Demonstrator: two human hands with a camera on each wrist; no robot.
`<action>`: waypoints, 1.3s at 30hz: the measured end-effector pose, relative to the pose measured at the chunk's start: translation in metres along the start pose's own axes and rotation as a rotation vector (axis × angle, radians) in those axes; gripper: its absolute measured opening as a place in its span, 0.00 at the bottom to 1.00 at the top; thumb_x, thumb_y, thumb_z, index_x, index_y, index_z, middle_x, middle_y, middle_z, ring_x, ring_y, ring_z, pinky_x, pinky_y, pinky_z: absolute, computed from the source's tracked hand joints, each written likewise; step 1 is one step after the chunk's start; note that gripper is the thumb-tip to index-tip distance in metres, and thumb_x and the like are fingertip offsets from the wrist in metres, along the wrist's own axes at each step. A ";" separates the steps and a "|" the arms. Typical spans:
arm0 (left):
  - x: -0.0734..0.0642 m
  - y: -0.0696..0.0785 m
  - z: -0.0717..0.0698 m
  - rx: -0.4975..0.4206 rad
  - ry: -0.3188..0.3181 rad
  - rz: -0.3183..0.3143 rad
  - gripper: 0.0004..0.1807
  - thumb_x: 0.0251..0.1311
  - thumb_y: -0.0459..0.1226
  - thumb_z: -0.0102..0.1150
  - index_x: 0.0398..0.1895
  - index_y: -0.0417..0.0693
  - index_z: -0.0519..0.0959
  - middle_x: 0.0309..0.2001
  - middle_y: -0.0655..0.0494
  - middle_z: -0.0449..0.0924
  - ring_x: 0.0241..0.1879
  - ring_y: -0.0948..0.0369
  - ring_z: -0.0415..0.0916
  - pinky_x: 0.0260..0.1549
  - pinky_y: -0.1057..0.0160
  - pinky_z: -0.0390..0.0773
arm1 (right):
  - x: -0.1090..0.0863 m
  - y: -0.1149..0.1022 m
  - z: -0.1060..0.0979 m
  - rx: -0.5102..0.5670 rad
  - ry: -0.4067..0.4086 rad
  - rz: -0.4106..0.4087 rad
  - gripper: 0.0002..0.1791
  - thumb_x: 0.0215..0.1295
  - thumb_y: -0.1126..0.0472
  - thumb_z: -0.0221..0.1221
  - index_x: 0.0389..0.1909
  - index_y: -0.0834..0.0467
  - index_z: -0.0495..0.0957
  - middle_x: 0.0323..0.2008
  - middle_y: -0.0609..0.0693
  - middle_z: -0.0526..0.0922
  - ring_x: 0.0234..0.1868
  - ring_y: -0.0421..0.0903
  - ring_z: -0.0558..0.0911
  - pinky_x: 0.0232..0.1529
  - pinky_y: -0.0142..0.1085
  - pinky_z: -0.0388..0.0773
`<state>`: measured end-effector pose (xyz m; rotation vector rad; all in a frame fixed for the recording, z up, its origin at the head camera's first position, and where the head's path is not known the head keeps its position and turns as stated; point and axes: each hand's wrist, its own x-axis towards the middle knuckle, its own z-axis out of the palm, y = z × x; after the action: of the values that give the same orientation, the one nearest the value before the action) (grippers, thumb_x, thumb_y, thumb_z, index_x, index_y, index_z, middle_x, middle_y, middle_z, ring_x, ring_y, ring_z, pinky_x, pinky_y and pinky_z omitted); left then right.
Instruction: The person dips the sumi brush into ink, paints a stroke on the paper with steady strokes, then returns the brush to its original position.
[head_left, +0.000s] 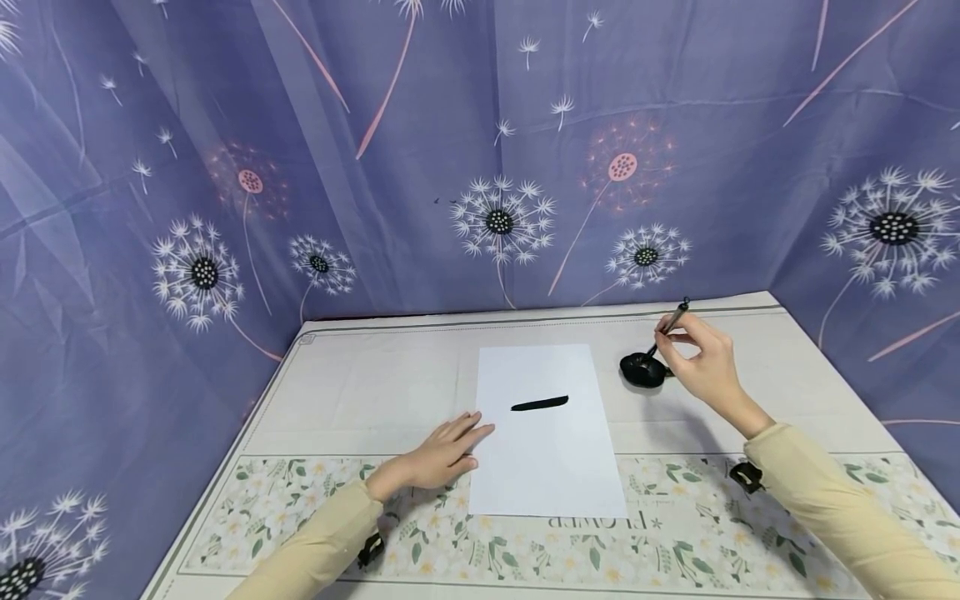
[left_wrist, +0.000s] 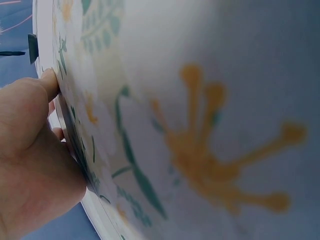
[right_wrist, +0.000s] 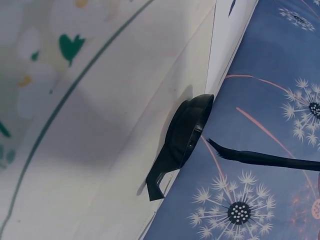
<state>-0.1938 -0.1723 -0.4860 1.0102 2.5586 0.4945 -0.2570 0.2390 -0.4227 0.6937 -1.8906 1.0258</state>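
My right hand (head_left: pixel 703 360) pinches a writing brush (head_left: pixel 678 315) by its upper shaft, tilted over a small black ink dish (head_left: pixel 637 372) with a short handle. Seen from the right wrist, the dark bristle end of the brush (right_wrist: pixel 250 156) is just off the dish's rim (right_wrist: pixel 202 120). A white sheet of paper (head_left: pixel 543 471) lies left of the dish, bearing one thick black stroke (head_left: pixel 540 404). My left hand (head_left: pixel 441 454) rests flat at the sheet's left edge, fingers extended and fingertips on the paper. The left wrist view shows the hand (left_wrist: pixel 30 125) low against the tablecloth.
A white tablecloth (head_left: pixel 390 375) with a floral band (head_left: pixel 300 517) covers the table. Purple curtains (head_left: pixel 420 167) printed with dandelions hang behind it and at both sides. The brush and dish are near the table's back right.
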 end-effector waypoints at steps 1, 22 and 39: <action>0.000 0.000 0.000 0.001 0.000 -0.001 0.31 0.76 0.45 0.38 0.77 0.47 0.49 0.77 0.40 0.40 0.77 0.43 0.36 0.71 0.38 0.44 | 0.001 -0.004 0.000 -0.003 0.003 -0.003 0.15 0.44 0.88 0.60 0.29 0.68 0.78 0.30 0.60 0.82 0.34 0.41 0.82 0.41 0.16 0.76; 0.001 -0.001 0.001 -0.004 -0.004 -0.008 0.31 0.76 0.45 0.38 0.77 0.48 0.49 0.77 0.41 0.40 0.77 0.44 0.35 0.72 0.38 0.44 | -0.009 0.011 -0.002 0.015 -0.037 -0.019 0.17 0.41 0.88 0.60 0.29 0.66 0.80 0.28 0.58 0.82 0.33 0.41 0.82 0.42 0.17 0.77; 0.001 -0.002 0.001 0.000 0.000 0.000 0.31 0.76 0.44 0.38 0.77 0.47 0.49 0.77 0.40 0.41 0.77 0.43 0.36 0.71 0.37 0.44 | -0.014 0.019 -0.004 0.067 -0.073 -0.083 0.15 0.42 0.87 0.59 0.30 0.70 0.81 0.29 0.59 0.83 0.37 0.36 0.83 0.45 0.16 0.75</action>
<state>-0.1949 -0.1726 -0.4875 1.0096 2.5587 0.4950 -0.2626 0.2533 -0.4410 0.8513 -1.8804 1.0275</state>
